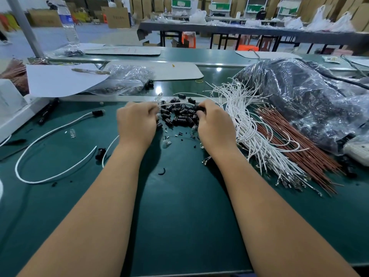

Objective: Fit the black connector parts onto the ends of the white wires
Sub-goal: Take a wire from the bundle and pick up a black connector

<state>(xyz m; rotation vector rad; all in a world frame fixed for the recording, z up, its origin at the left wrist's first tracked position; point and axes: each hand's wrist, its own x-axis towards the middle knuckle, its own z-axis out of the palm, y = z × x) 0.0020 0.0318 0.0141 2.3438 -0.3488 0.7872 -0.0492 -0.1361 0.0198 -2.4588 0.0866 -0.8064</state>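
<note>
On the green table [179, 196], a bundle of white wires [249, 124] lies right of centre, a pile of black connectors [179, 114] mid-frame. The left hand [136, 122] pinches one wire [175, 104]; the right hand [214, 124] grips a connector [199, 108]. Fitting appears underway; next likely needs pushing it home.

Both bare forearms come in from the bottom of the view, the left one from about 7 o'clock and the right from about 5, angling in toward each other. The left hand [136, 121] is knuckles-up with its fingers curled under, pointing toward 2 o'clock. The right hand [214, 124] mirrors it, fingers curled in toward 10 o'clock, and the two hands sit near each other but aren't touching.
</note>
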